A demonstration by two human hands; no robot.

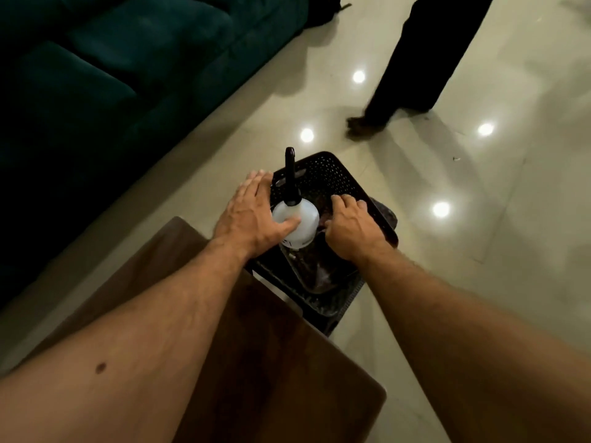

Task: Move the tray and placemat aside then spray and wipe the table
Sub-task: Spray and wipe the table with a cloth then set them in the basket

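Observation:
A dark brown wooden table (256, 362) fills the bottom of the view. Beyond its far corner stands a black perforated plastic chair (332, 174), with a dark marbled tray (319, 273) lying on its seat. A white spray bottle (303, 228) with a black nozzle stands in the tray. My left hand (249, 215) holds the bottle from the left, with the thumb across its front and the fingers reaching behind it. My right hand (351, 228) lies on the tray's right side with its fingers curled down over it. What lies under those fingers is hidden. I cannot pick out a placemat.
A dark green sofa (112, 75) runs along the left. Another person's dark trouser leg and foot (412, 59) stand on the glossy tiled floor (479, 251) beyond the chair. Ceiling lights reflect in the tiles.

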